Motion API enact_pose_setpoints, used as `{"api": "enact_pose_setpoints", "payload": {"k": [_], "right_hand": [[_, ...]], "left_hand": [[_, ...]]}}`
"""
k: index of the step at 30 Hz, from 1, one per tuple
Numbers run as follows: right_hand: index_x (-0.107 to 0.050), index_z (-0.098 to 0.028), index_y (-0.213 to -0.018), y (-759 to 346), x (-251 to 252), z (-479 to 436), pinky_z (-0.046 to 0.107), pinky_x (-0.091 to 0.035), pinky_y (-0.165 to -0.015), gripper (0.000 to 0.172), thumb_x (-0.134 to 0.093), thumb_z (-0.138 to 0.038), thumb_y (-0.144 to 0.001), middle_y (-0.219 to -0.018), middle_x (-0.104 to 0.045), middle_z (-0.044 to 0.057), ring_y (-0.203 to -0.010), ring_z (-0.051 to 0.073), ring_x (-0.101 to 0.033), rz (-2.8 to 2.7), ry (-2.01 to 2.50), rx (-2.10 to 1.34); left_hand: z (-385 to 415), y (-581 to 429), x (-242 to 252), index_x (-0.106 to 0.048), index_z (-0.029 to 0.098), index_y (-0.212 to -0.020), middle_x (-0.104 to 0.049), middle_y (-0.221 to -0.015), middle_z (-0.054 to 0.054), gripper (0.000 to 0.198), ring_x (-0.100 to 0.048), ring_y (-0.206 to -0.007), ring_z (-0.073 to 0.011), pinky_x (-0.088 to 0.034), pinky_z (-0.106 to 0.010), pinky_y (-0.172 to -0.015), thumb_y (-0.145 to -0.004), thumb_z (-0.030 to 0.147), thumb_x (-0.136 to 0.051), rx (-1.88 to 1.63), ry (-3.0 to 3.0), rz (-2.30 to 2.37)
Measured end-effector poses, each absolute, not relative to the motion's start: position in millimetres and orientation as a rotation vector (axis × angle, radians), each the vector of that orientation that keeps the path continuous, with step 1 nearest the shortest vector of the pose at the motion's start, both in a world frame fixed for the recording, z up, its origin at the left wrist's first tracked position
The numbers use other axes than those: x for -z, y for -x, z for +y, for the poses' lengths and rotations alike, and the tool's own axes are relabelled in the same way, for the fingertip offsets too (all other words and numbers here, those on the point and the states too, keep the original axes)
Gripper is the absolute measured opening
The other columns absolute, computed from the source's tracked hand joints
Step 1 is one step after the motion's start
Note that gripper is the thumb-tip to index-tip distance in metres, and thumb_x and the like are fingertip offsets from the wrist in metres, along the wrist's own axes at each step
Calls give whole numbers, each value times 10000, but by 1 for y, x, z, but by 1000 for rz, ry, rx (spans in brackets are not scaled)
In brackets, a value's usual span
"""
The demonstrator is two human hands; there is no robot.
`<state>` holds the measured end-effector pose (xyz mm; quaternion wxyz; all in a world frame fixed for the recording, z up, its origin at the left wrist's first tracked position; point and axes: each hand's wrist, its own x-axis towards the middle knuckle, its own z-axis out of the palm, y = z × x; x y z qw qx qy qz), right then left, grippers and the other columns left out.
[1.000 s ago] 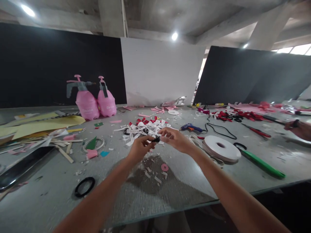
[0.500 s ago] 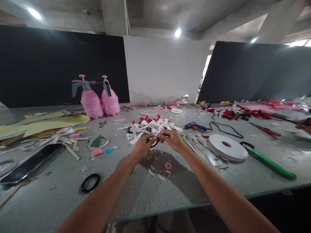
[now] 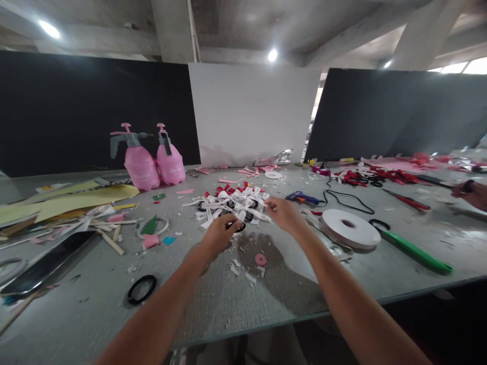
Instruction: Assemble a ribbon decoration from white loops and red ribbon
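Observation:
My left hand (image 3: 222, 230) is closed around a thin black ring (image 3: 239, 228) at the near edge of a pile of white ribbon bows (image 3: 243, 203). Only part of the ring shows past the fingers. My right hand (image 3: 281, 210) is apart from it, at the pile's right side, its fingertips pinched on what looks like a white ribbon end. Black rings and red ribbon pieces (image 3: 228, 189) show among the white bows. A second black ring (image 3: 142, 290) lies flat on the table to the left of my left forearm.
A white ribbon roll (image 3: 350, 229), a blue glue gun (image 3: 303, 197) and a green-handled tool (image 3: 418, 251) lie to the right. Two pink spray bottles (image 3: 141, 170) stand back left. A phone (image 3: 47, 263) lies left. Another person's hand (image 3: 474, 195) is at far right.
My hands have moved apart: the right one went right and slightly up from the black ring, while the left kept the ring and came slightly lower. The view has shifted slightly.

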<state>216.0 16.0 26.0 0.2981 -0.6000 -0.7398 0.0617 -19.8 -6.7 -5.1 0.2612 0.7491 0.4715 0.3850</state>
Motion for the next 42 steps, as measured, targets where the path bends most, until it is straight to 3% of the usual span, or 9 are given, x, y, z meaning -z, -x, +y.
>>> {"api": "enact_pose_setpoints", "payload": {"k": [4,11,15,19,25,27,30,33,42], "right_hand": [[-736,-118,-1005,-276,-30,21,438,-474,-797,392,-556,-422,-835,-1070,-694,250,-1006,367,-657,-1833,2334,-89],[-733,-109,-989,-308,-13,25,353,-472,-783,316,-510,-218,-792,-1067,-704,217,-1011,307,-662,-1832,2396,-115],[-673,-152,-751,-302,-32,21,302,-467,-635,191,-514,-256,-770,-751,-706,139,-732,236,-671,-1606,2048,-269],[-551,-186,-790,-285,-65,8,235,-390,-433,112,-562,-289,-749,-547,-552,-18,-407,102,-470,-1322,1429,-670],[-627,-173,-895,-247,-127,-16,199,-150,-359,220,-684,-294,-721,-553,-490,-48,-382,28,-265,-1525,1024,-1129],[-665,-174,-888,-234,-143,-22,217,-154,-368,203,-688,-316,-744,-544,-492,-39,-393,34,-267,-1636,952,-1153],[-691,-185,-900,-218,-160,-29,228,-174,-381,213,-700,-345,-759,-548,-511,-32,-411,45,-298,-1745,915,-1083],[-694,-198,-926,-209,-168,-34,230,-192,-394,212,-702,-340,-768,-541,-517,-35,-427,54,-330,-1790,905,-973],[-721,-201,-731,-214,-144,-30,240,-234,-413,250,-686,-442,-788,-501,-503,-24,-445,73,-349,-2088,986,-859]], "left_hand": [[-10,29,-4,-707,198,-701,-692,-723,-39,343,-592,-673,-165,-395,-227,-604,-839,457,-530,-750,-2119,1134],[-12,35,-10,-742,218,-762,-726,-786,-54,281,-623,-721,-194,-403,-254,-632,-794,449,-584,-589,-2295,1102],[-15,37,-18,-716,204,-765,-701,-825,-80,327,-612,-745,-214,-408,-294,-687,-808,491,-565,-526,-2427,1340],[-18,34,-22,-669,217,-1015,-663,-1043,-97,359,-617,-873,-250,-441,-349,-780,-828,500,-553,-630,-2429,1548],[-23,-1,-67,-456,253,-1366,-501,-1379,-113,537,-534,-1160,-241,-454,-353,-914,-888,490,-509,-1196,-2097,1062],[-26,-16,-95,-520,231,-1316,-572,-1303,-110,484,-530,-1173,-241,-441,-353,-937,-903,482,-490,-1268,-2028,872],[-30,-29,-129,-687,160,-933,-675,-834,-68,391,-607,-807,-179,-473,-293,-730,-881,509,-517,-1186,-1985,781],[-32,-28,-139,-654,155,-741,-480,-508,23,405,-435,-495,-94,-350,-230,-498,-848,533,-556,-1182,-1886,879],[-41,3,-124,-668,157,-733,-510,-576,13,307,-401,-513,-87,-281,-223,-479,-801,451,-615,-1049,-2117,999]]}}
